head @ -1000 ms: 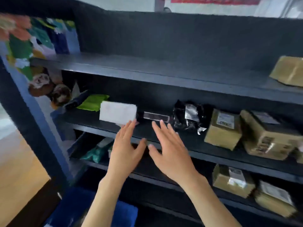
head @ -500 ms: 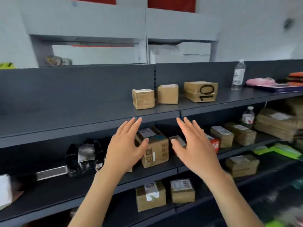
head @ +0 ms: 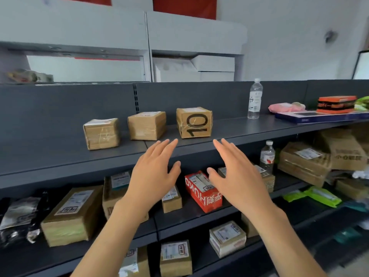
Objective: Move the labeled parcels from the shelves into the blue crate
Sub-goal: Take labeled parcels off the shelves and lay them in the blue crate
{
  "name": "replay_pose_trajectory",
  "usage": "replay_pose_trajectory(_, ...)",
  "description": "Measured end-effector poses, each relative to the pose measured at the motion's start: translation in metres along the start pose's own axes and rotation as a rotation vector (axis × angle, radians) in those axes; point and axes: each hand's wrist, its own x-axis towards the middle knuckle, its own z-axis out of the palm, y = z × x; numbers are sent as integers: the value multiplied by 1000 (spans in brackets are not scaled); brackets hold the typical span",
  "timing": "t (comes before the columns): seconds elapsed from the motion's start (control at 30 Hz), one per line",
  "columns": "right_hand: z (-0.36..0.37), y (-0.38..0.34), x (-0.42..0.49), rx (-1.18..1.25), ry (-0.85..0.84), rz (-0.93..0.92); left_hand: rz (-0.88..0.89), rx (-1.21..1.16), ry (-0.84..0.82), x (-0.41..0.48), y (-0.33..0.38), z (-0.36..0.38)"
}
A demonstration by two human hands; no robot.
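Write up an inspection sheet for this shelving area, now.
Surface: dark shelves, three tiers in view.
Job's things: 10 box and two plain boxes on the top tier; red parcel and labeled boxes on the lower tiers; crate not in view.
Clutter: bottle, pink bag and orange box on the top tier, at the right.
Hands: left hand and right hand open, holding nothing, raised in front of the shelves.
Cables: nothing seen.
Surroundings: white cabinets behind the shelves.
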Motion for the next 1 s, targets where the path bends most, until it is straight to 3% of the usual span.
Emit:
replay_pose_trajectory(0.2,14,19,51,24,-12,-68,-11,108,44,51,-21,5)
replay_pose_trajectory(0.37,26,33,103,8,-7,-82,-127,174,9,113,-71,1)
replay_pose_trajectory(0.63,34,62,195,9,51,-15,-404,-18,35,187,-131,-4)
replay_pose_trajectory(0.8,61,70,241,315,132,94,-524,79,-125,212,-151,8)
replay_pose_trajectory(0.9,78,73,252,564,-40,255,-570,131,-185,217,-147,15)
replay_pose_trajectory(1.0,87,77,261,829,-220,388,-612,-18,-224,221,-136,16)
